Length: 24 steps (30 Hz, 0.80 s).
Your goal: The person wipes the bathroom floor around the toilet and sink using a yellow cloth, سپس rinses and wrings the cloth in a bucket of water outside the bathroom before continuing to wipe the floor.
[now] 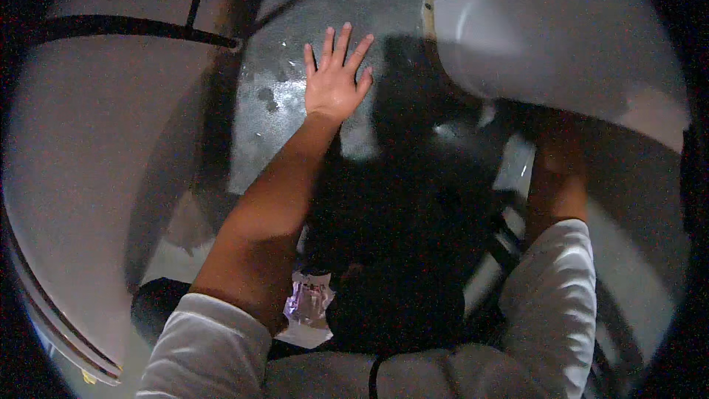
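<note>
My left hand [336, 87] is stretched out, palm down, with its fingers spread and nothing in them. Below it is a wet-looking grey floor [284, 133]; I cannot tell whether the palm touches it. On the right, my arm in a white short sleeve reaches in under a large pale curved panel [561, 37]. Only the dim forearm and wrist show there; shadow and the panel's lower edge hide the fingers of my right hand [559, 133]. A crumpled shiny wrapper [309, 310], white and purplish, lies near my left elbow.
Another large pale surface [96, 148] with a black strip [140, 26] across it fills the left side. A yellowish edge piece [428, 18] sits on the right panel's corner. Deep shadow covers the middle, hiding detail.
</note>
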Motion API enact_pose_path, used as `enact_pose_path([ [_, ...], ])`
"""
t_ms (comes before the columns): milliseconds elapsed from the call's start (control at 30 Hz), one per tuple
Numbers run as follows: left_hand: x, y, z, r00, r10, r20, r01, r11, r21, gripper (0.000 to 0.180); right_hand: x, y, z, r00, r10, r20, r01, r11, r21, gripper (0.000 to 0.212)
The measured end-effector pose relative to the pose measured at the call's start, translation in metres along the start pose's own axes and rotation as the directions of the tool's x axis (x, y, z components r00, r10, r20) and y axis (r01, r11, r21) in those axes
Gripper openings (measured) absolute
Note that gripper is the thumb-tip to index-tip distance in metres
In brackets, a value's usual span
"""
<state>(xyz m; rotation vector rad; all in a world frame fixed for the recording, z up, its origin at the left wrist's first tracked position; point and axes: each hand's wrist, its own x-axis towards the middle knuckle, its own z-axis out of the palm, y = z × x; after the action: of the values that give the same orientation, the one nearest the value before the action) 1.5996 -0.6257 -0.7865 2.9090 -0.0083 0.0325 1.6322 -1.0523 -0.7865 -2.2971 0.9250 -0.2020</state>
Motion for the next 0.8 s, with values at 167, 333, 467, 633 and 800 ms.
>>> enact_pose_path([
  [167, 0.011, 0.000, 0.023, 1.000, -0.027, -0.010, 0.027, 0.997, 0.075, 0.051, 0.006, 0.003, 0.035, 0.997, -0.055, 0.054, 0.059, 0.995, -0.076, 0.037],
  [333, 0.029, 0.015, 0.054, 0.999, -0.039, -0.021, 0.040, 0.997, 0.060, 0.051, 0.015, 0.001, 0.064, 0.991, -0.109, 0.070, 0.118, 0.984, -0.137, 0.039],
  [467, 0.035, 0.041, 0.083, 0.997, -0.078, 0.008, 0.078, 0.995, 0.057, 0.052, 0.026, 0.001, 0.074, 0.986, -0.128, 0.110, 0.143, 0.979, -0.147, 0.040],
  [633, 0.079, 0.072, 0.118, 0.997, -0.078, 0.020, 0.077, 0.996, 0.037, 0.052, 0.080, 0.008, 0.073, 0.986, -0.152, 0.075, 0.164, 0.969, -0.188, 0.041],
  [800, 0.108, 0.098, 0.148, 0.998, -0.064, -0.021, 0.065, 0.997, 0.032, 0.053, 0.173, 0.029, 0.049, 0.986, -0.164, -0.008, 0.153, 0.933, -0.325, 0.043],
])
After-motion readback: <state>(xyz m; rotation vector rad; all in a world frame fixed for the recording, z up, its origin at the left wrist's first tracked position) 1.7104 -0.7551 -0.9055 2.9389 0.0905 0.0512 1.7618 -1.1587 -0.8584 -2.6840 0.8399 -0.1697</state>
